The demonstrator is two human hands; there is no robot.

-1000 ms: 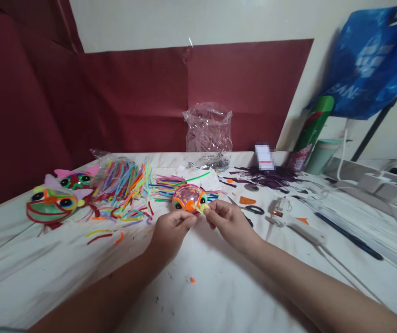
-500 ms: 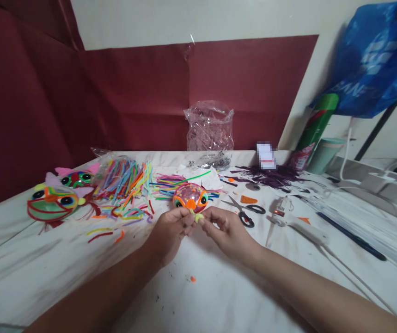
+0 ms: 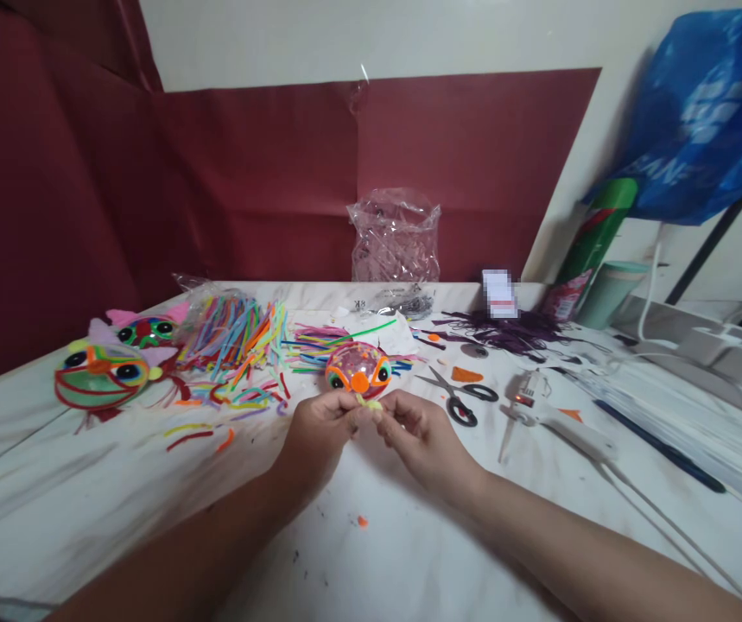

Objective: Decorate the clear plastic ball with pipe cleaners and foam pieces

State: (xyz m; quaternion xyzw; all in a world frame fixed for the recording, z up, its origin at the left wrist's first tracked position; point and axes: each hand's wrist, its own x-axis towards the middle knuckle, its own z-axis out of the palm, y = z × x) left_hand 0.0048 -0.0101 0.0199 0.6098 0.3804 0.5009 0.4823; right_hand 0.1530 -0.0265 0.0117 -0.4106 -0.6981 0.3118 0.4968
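Observation:
My left hand and my right hand meet over the white table, fingertips pinched together on a small yellow-green pipe cleaner piece. Just beyond them sits a round craft face with dark eyes and an orange nose. Neither hand touches it.
Two finished craft faces lie at the left beside a pile of coloured pipe cleaners. Scissors, a glue gun with its cord, purple strands and a clear plastic bag lie to the right and behind.
Both hands have drawn back a little from the round craft face towards me, still pinching the yellow-green piece between them.

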